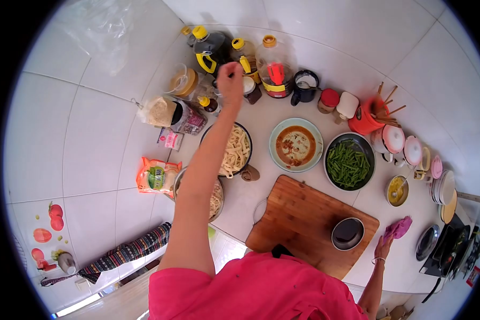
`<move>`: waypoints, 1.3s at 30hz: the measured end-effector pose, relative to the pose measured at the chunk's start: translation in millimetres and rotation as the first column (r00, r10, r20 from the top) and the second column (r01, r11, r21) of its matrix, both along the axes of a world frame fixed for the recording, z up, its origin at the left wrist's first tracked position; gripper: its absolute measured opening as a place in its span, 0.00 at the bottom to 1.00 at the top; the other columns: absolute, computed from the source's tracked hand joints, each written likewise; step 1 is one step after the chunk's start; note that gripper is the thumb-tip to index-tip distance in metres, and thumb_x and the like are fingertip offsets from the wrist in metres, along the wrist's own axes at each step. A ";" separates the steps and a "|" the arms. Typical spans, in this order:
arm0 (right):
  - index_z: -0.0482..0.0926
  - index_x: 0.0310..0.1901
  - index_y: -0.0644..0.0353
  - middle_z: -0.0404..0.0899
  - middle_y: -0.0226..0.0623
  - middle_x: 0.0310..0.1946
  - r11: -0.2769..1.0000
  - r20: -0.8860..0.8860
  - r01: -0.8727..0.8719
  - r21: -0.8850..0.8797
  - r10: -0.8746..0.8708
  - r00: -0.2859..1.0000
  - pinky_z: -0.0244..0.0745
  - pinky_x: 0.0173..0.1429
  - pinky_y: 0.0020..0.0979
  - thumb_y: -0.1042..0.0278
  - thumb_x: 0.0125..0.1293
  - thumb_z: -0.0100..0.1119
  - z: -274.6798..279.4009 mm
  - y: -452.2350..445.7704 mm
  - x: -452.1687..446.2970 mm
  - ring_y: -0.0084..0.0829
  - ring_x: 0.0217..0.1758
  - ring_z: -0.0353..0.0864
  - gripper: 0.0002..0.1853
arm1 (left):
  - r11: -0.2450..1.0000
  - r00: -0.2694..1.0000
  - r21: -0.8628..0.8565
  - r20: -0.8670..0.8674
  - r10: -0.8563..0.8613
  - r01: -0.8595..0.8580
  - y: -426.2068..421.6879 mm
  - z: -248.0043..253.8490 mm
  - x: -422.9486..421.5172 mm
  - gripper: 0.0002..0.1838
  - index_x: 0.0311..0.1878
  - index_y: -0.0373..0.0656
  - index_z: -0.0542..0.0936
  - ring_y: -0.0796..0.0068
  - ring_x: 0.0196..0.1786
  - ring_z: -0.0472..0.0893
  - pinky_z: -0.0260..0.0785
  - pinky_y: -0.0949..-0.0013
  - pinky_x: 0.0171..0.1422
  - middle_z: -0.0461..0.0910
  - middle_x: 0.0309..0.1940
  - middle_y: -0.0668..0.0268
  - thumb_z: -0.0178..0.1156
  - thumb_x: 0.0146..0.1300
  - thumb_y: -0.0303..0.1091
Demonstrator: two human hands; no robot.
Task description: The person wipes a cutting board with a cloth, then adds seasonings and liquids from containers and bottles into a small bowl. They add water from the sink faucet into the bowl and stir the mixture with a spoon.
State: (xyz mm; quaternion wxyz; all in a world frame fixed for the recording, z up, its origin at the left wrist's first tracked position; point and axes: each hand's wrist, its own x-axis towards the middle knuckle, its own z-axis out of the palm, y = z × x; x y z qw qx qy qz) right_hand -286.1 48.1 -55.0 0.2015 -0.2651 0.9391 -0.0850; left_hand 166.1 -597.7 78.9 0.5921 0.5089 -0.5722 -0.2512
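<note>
My left hand (230, 82) is raised at the end of my stretched arm, in front of the sauce and oil bottles at the back wall. Its fingers are curled closed; what they hold, if anything, I cannot make out. Behind it stand a dark jug with a yellow cap (214, 45) and a smaller yellow-capped bottle (240, 50). A dark jar with a pale lid (252, 92) is close to its right. My right hand (382, 248) is low at the right of the counter, gripping a purple-pink cloth (398, 228).
A wooden cutting board (293, 213) bears a dark-filled bowl (348, 234). Behind it are a bowl of brown sauce (309, 140) and a pan of chopped green beans (349, 165). Bowls of noodles (236, 154) sit under my left arm. A yellow-filled bowl (397, 191) stands at right.
</note>
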 end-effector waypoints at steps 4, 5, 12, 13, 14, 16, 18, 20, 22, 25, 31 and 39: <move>0.49 0.72 0.65 0.47 0.61 0.72 0.998 0.001 0.015 0.059 -0.015 1.000 0.50 0.75 0.40 0.51 0.70 0.48 1.7 -6.2 3.1 0.54 0.75 0.50 0.37 | 0.994 0.994 0.011 -0.012 0.110 -0.109 -27.6 16.9 62.6 0.13 0.44 0.35 0.77 0.74 0.43 0.77 0.69 0.70 0.50 0.79 0.40 0.61 0.62 0.63 0.35; 0.48 0.73 0.65 0.47 0.61 0.72 0.997 -0.006 0.016 0.077 -0.016 1.000 0.50 0.75 0.40 0.51 0.70 0.48 0.6 -6.1 2.4 0.54 0.75 0.50 0.38 | 0.992 0.992 0.034 -0.040 0.119 -0.118 -32.5 17.4 73.2 0.14 0.45 0.34 0.76 0.73 0.43 0.77 0.69 0.70 0.51 0.79 0.40 0.61 0.61 0.63 0.36; 0.47 0.73 0.65 0.46 0.61 0.72 0.994 -0.010 0.002 0.109 -0.001 1.000 0.50 0.76 0.40 0.49 0.70 0.49 -5.6 -3.6 -3.1 0.55 0.75 0.49 0.39 | 0.988 0.989 0.070 -0.045 0.139 -0.135 -43.4 39.0 93.7 0.15 0.48 0.37 0.76 0.80 0.41 0.75 0.68 0.75 0.46 0.79 0.39 0.67 0.60 0.66 0.39; 0.47 0.73 0.65 0.46 0.61 0.72 0.994 -0.007 0.002 0.110 -0.001 1.000 0.50 0.76 0.40 0.50 0.70 0.49 -4.3 -3.9 -2.9 0.55 0.75 0.49 0.39 | 0.987 0.989 0.067 -0.026 0.145 -0.143 -45.7 38.8 95.2 0.16 0.48 0.36 0.76 0.81 0.41 0.75 0.68 0.75 0.46 0.79 0.39 0.67 0.60 0.66 0.39; 0.47 0.73 0.65 0.46 0.61 0.72 0.994 -0.005 0.003 0.111 -0.003 1.000 0.50 0.76 0.40 0.50 0.70 0.49 -3.2 -4.5 -2.6 0.55 0.75 0.49 0.39 | 0.987 0.989 0.064 -0.007 0.151 -0.150 -47.9 37.9 95.6 0.16 0.49 0.36 0.76 0.81 0.41 0.75 0.68 0.75 0.47 0.79 0.39 0.67 0.61 0.66 0.39; 0.49 0.72 0.66 0.47 0.59 0.72 0.994 -0.011 0.001 0.105 0.000 1.000 0.51 0.75 0.39 0.48 0.69 0.49 -3.3 -5.8 -1.9 0.53 0.75 0.50 0.40 | 0.988 0.991 0.067 0.001 0.137 -0.137 -48.0 40.6 91.8 0.16 0.48 0.35 0.75 0.77 0.44 0.76 0.68 0.72 0.50 0.78 0.41 0.63 0.60 0.66 0.38; 0.49 0.72 0.66 0.48 0.58 0.72 0.996 -0.014 0.002 0.094 -0.001 1.000 0.51 0.75 0.38 0.47 0.69 0.49 -1.9 -6.3 -1.9 0.52 0.75 0.51 0.40 | 0.995 0.996 0.038 0.016 0.087 -0.087 -40.5 49.6 80.1 0.16 0.47 0.35 0.75 0.76 0.44 0.76 0.69 0.71 0.51 0.78 0.41 0.62 0.60 0.66 0.38; 0.49 0.72 0.67 0.48 0.58 0.73 0.997 -0.009 -0.002 0.082 0.002 1.000 0.50 0.76 0.37 0.47 0.69 0.50 -1.0 -7.1 -0.6 0.51 0.75 0.51 0.40 | 1.000 0.999 -0.019 0.046 0.007 -0.006 -21.3 63.5 58.5 0.15 0.46 0.35 0.76 0.78 0.42 0.77 0.70 0.73 0.49 0.79 0.39 0.64 0.60 0.66 0.38; 0.48 0.72 0.67 0.46 0.60 0.73 0.995 0.004 0.016 0.098 -0.016 1.000 0.50 0.76 0.39 0.50 0.69 0.51 2.1 -11.5 1.0 0.53 0.75 0.49 0.40 | 0.994 0.993 0.041 0.052 -0.102 0.100 -25.9 47.9 51.2 0.13 0.45 0.35 0.77 0.79 0.43 0.77 0.69 0.75 0.51 0.80 0.39 0.65 0.59 0.67 0.37; 0.48 0.72 0.67 0.46 0.61 0.73 0.995 0.000 0.013 0.097 -0.013 1.000 0.49 0.76 0.39 0.51 0.69 0.51 -1.3 -8.5 -0.9 0.54 0.76 0.48 0.40 | 0.940 0.950 0.145 -0.091 -0.299 0.310 -22.6 30.0 33.2 0.12 0.44 0.35 0.78 0.79 0.44 0.78 0.70 0.75 0.53 0.81 0.39 0.66 0.56 0.69 0.36; 0.47 0.72 0.68 0.45 0.61 0.73 0.996 -0.011 -0.004 0.092 0.005 1.000 0.48 0.76 0.39 0.51 0.69 0.52 -5.3 -6.1 -2.5 0.53 0.76 0.47 0.41 | 0.814 0.878 0.330 -0.174 -0.445 0.478 -5.4 15.2 4.8 0.14 0.43 0.34 0.78 0.79 0.43 0.80 0.71 0.73 0.54 0.82 0.39 0.65 0.55 0.71 0.38; 0.46 0.72 0.68 0.45 0.62 0.72 0.990 -0.006 0.003 0.140 -0.002 1.000 0.46 0.77 0.38 0.50 0.69 0.51 -9.6 -5.5 -5.2 0.53 0.76 0.46 0.41 | 0.833 0.897 0.333 -0.174 -0.406 0.441 -6.6 15.2 20.1 0.15 0.44 0.35 0.78 0.80 0.43 0.80 0.71 0.74 0.53 0.82 0.38 0.65 0.54 0.71 0.40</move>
